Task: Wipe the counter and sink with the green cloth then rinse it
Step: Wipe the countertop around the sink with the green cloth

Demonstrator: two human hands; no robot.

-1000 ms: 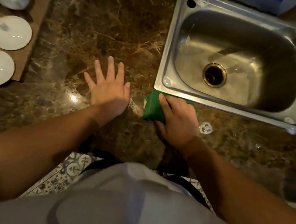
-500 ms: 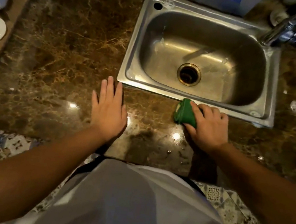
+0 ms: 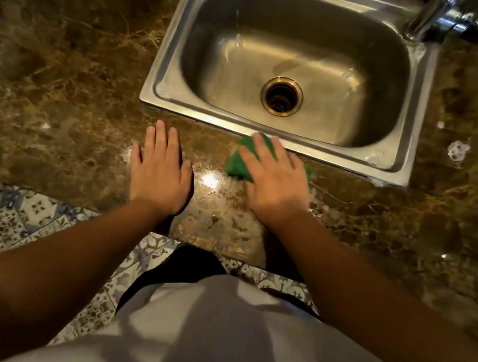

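Observation:
The green cloth (image 3: pixel 239 162) lies on the brown marble counter (image 3: pixel 64 109), just in front of the steel sink's (image 3: pixel 170 54) near rim. My right hand (image 3: pixel 275 180) lies flat on top of it with straight fingers and covers most of it. To the left, my left hand (image 3: pixel 161 171) rests flat on the counter, fingers straight, holding nothing. The sink basin is bare, with a brass drain (image 3: pixel 281 96) in its floor.
A chrome tap (image 3: pixel 429 20) stands at the sink's far right corner. Small patches of white foam (image 3: pixel 458 150) sit on the counter right of the sink. The counter's front edge runs just behind my wrists, with patterned floor tiles (image 3: pixel 5 225) below.
My right hand has gone from gripping the cloth to lying flat on it, and has slid it along the sink's front rim. The view has shifted right. The left hand stays flat.

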